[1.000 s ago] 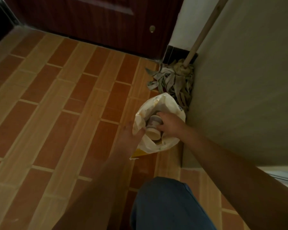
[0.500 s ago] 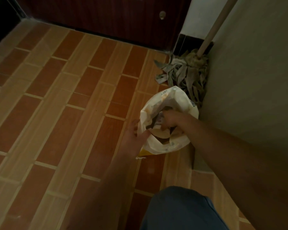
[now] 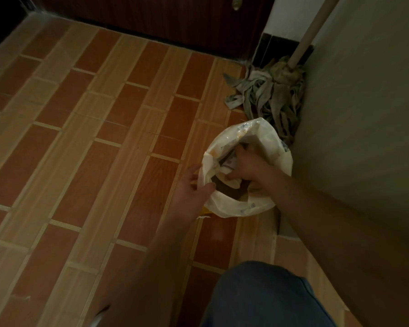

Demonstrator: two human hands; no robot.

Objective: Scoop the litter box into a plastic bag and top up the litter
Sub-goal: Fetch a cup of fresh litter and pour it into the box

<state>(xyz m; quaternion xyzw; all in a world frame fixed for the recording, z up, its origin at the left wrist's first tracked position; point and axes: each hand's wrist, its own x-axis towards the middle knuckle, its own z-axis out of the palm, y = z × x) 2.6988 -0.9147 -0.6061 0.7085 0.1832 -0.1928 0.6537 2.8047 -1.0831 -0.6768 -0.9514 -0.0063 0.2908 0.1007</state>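
Note:
A white plastic bag with its mouth open sits on the tiled floor beside a grey wall. My left hand pinches the bag's left rim and holds the mouth open. My right hand reaches down inside the bag, its fingers curled round a pale cup-like scoop among dark contents. The fingertips are partly hidden by the bag. No litter box is in view.
A grey rag mop with a wooden handle leans in the corner just behind the bag. A dark red door closes the far side. The grey wall runs along the right. My knee in blue trousers is at the bottom.
My right hand has pushed the pale scoop deeper into the bag. My left hand has kept its grip on the rim. The view has shifted slightly towards the left.

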